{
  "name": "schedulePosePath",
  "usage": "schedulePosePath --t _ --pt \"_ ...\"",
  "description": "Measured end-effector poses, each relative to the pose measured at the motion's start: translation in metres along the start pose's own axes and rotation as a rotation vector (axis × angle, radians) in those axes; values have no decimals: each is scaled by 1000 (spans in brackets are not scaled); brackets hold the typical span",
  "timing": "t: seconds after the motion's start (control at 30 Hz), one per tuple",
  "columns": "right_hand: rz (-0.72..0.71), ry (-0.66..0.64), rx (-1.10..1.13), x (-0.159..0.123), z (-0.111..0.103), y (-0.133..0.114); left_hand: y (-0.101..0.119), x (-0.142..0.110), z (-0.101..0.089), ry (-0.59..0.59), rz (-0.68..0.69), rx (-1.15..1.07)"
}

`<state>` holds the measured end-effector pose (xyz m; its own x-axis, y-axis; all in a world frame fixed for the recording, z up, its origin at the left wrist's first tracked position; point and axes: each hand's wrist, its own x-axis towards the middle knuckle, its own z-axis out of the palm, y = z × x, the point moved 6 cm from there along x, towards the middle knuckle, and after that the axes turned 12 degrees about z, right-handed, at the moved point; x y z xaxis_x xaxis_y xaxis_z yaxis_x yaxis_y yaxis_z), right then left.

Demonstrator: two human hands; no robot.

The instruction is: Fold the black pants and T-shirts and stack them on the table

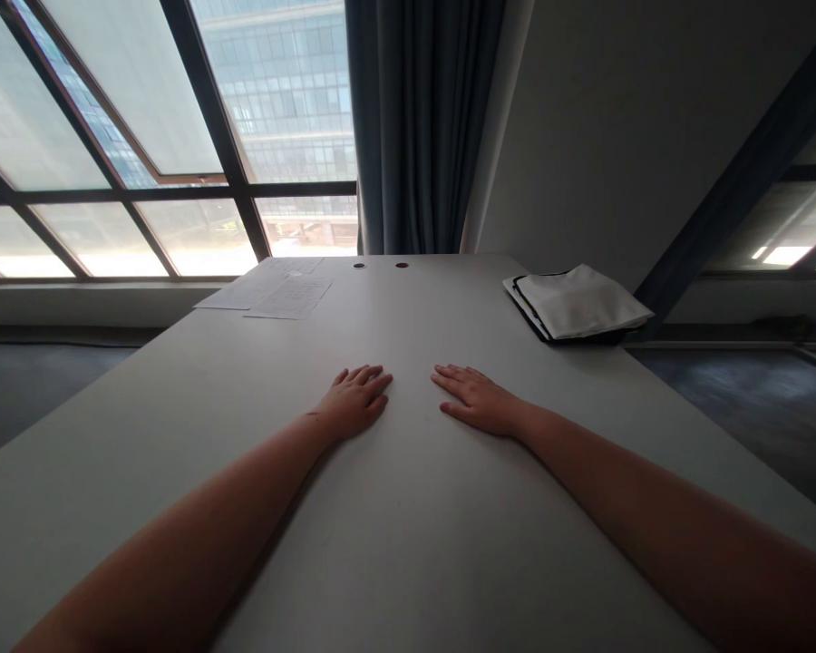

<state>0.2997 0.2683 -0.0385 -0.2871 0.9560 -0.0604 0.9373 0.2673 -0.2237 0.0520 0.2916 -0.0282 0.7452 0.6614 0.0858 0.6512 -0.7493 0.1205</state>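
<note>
My left hand (354, 399) lies palm down on the white table (408, 508), fingers stretched forward and slightly apart. Across a short gap, my right hand (476, 399) rests flat on the same surface, its fingers extended toward the left and the thumb apart from them. Neither hand holds anything. Beyond my right hand, at the table's right side, is a folded whitish cloth-like item with black edging (585, 304). Printed paper sheets (289, 297) lie at the far left, beyond my left hand.
Two small round dark spots, one a reddish disc (402, 265) and one a dark ring (360, 266), sit near the table's far edge. Behind stand a dark blue curtain (425, 127) and large framed windows (292, 100). Grey floor (34, 381) shows on both sides.
</note>
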Motion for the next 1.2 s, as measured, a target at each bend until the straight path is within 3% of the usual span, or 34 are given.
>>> schedulePosePath --t 0.43,0.57,0.67,0.97,1.2 --pt "-10 -3 7 -1 -1 1 -8 0 1 -8 46 -18" --pt "-3 -2 8 0 0 1 -24 0 2 6 36 -10" --pt "0 -5 18 -1 0 1 -55 3 2 31 -83 10" --pt "3 14 29 0 -3 0 -185 30 -15 135 -572 86" --pt "-10 30 51 1 -4 1 -236 52 -17 125 -697 87"
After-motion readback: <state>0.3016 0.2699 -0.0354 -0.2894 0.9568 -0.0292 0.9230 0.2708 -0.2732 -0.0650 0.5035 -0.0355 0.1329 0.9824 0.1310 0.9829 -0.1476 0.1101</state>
